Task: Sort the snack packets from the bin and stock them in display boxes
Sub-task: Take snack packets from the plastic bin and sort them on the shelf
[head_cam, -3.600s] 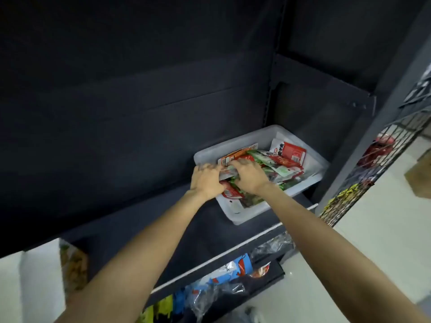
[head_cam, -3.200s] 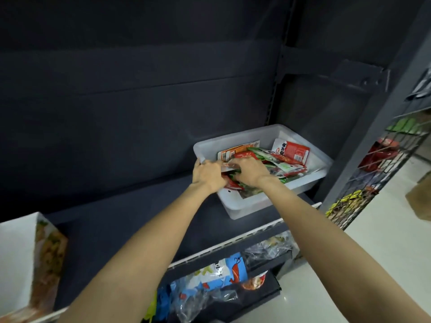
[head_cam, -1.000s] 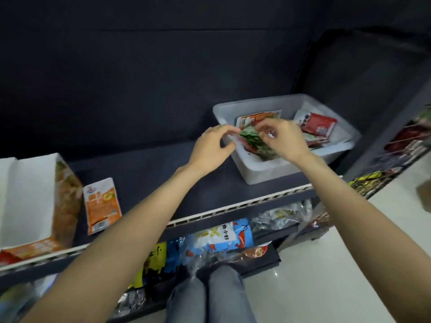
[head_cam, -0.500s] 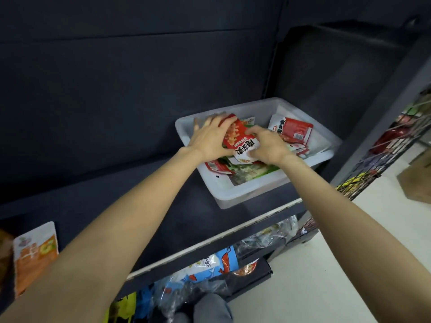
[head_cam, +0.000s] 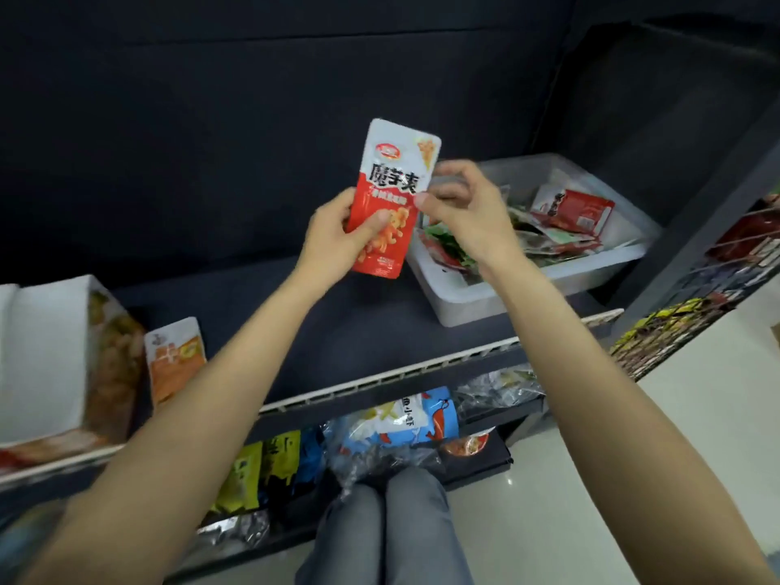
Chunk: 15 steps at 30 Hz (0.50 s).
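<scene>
A red and white snack packet (head_cam: pixel 392 192) is held upright above the dark shelf (head_cam: pixel 346 327). My left hand (head_cam: pixel 337 242) grips its lower left side, thumb across the front. My right hand (head_cam: pixel 464 213) pinches its right edge. To the right stands the white plastic bin (head_cam: pixel 464 301) holding several mixed red and green packets (head_cam: pixel 565 213). At the far left a display box (head_cam: pixel 63 365) stands on the shelf, with an orange packet (head_cam: pixel 175 356) lying beside it.
A lower shelf holds blue, yellow and clear-wrapped snack bags (head_cam: pixel 405 424). A wire rack (head_cam: pixel 692 323) with more goods hangs at the right. My knees (head_cam: pixel 380 534) are below, above a pale floor (head_cam: pixel 633 479).
Both hands have lifted the red and white packet out of the bin and brought it left, upright above the shelf. The view has dropped, showing the display box and orange packet again.
</scene>
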### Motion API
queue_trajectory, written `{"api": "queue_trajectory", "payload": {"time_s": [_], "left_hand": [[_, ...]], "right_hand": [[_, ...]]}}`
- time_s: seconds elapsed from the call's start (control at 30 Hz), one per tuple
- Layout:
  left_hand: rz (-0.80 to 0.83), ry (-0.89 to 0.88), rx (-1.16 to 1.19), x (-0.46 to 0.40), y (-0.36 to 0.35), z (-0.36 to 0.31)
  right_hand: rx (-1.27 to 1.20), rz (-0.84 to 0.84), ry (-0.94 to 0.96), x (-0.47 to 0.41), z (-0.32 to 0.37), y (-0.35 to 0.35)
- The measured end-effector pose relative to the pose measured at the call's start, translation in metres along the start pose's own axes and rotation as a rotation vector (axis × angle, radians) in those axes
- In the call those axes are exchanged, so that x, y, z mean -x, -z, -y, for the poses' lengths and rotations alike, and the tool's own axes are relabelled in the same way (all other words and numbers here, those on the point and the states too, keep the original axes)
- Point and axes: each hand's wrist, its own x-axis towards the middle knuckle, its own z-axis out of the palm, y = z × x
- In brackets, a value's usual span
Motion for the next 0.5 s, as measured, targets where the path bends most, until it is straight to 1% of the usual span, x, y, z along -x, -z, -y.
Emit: {"api": "queue_trajectory", "payload": {"time_s": [0.03, 0.1, 0.17, 0.23, 0.33, 0.43, 0.5], "left_hand": [[-0.059, 0.061, 0.057, 0.012, 0.009, 0.002], [-0.123, 0.191, 0.118, 0.036, 0.025, 0.01], [-0.154, 0.291, 0.097, 0.06, 0.04, 0.022], [-0.177, 0.36, 0.02, 0.077, 0.055, 0.031], [-0.139, 0.39, -0.258, 0.099, 0.075, 0.043], [-0.007, 0.414, -0.632, 0.115, 0.09, 0.053], [0.092, 0.445, -0.878, 0.121, 0.094, 0.057]], "right_hand": [[-0.014, 0.062, -0.058, 0.006, -0.005, -0.015], [-0.027, 0.181, -0.166, 0.02, -0.015, -0.044], [-0.017, 0.24, -0.224, 0.035, -0.024, -0.076], [-0.014, 0.25, -0.264, 0.046, -0.035, -0.1], [0.049, 0.275, -0.337, 0.056, -0.05, -0.128], [0.163, 0.325, -0.393, 0.06, -0.066, -0.148], [0.312, 0.368, -0.39, 0.063, -0.075, -0.159]]}}
